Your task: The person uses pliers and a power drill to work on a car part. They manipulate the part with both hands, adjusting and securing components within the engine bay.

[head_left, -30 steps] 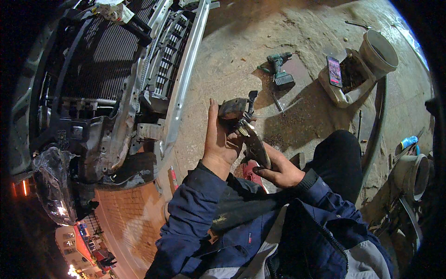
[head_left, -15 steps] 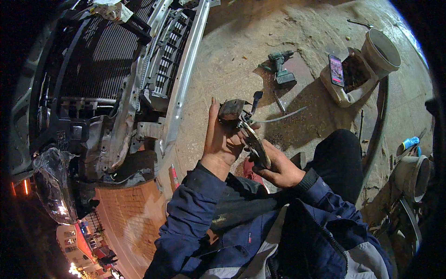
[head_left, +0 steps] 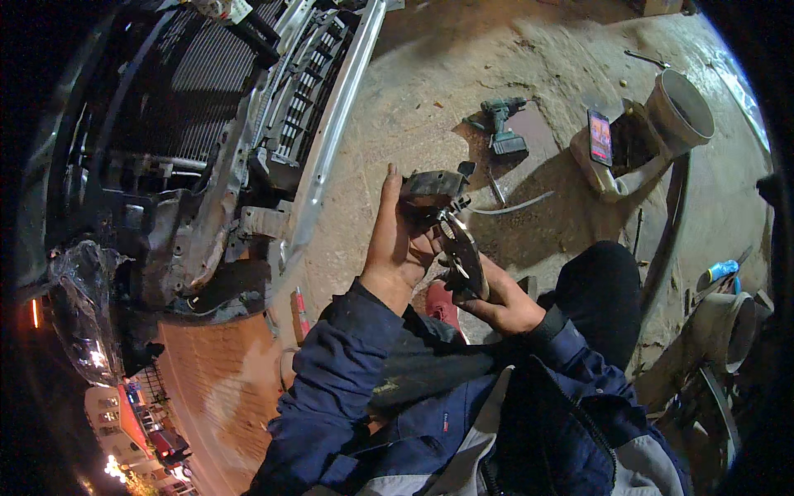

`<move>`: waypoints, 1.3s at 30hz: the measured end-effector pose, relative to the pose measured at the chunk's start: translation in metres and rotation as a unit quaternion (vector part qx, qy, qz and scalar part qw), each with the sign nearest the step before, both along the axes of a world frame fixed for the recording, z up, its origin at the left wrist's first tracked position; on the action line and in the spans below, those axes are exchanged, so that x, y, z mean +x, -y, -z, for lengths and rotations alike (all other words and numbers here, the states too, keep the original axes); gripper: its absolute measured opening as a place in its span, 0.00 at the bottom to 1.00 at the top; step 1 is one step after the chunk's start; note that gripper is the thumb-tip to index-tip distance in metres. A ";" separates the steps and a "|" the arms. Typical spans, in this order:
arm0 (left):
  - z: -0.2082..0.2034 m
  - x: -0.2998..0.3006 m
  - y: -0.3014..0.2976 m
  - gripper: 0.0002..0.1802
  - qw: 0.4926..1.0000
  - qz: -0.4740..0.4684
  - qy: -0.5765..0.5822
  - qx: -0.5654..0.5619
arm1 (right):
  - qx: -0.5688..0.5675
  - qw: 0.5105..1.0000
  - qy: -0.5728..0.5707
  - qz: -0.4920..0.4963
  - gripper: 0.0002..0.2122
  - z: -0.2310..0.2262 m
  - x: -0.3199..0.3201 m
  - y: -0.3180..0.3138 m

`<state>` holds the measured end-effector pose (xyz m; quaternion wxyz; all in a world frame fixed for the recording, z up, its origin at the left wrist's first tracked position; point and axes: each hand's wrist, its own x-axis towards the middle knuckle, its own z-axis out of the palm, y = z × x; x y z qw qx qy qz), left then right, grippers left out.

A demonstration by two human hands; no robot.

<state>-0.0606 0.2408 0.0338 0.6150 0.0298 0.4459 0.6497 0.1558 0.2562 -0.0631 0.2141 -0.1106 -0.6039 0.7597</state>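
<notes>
Both my hands hold a dark, dirty car part in front of my lap. My left hand (head_left: 395,256) is closed around its boxy black end (head_left: 432,188), thumb pointing up along the side. The fingers of my right hand (head_left: 502,299) grip a flat, rounded piece with a pale edge (head_left: 465,252) on its lower right. Small metal bits show where the two pieces meet; I cannot tell whether they are joined. A thin pale strip (head_left: 513,203) lies beyond the part, near a slim metal tool (head_left: 496,192).
To the left stands a car's opened front with a radiator (head_left: 198,95) and long metal beam (head_left: 339,116). A cordless drill (head_left: 501,128) lies on the floor. Farther right are a phone (head_left: 600,136) on a cut-open container (head_left: 612,183), a bucket (head_left: 680,107) and a wrench (head_left: 647,58).
The part has turned in my hands: its black tab, upright before, now sits lower beside the boxy end. The rounded piece is tilted more steeply. The whole view has shifted slightly.
</notes>
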 end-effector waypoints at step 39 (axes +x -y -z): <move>-0.015 0.019 -0.001 0.36 0.998 0.020 -0.055 -0.034 | -0.061 0.998 0.025 -0.001 0.36 0.009 0.014 0.002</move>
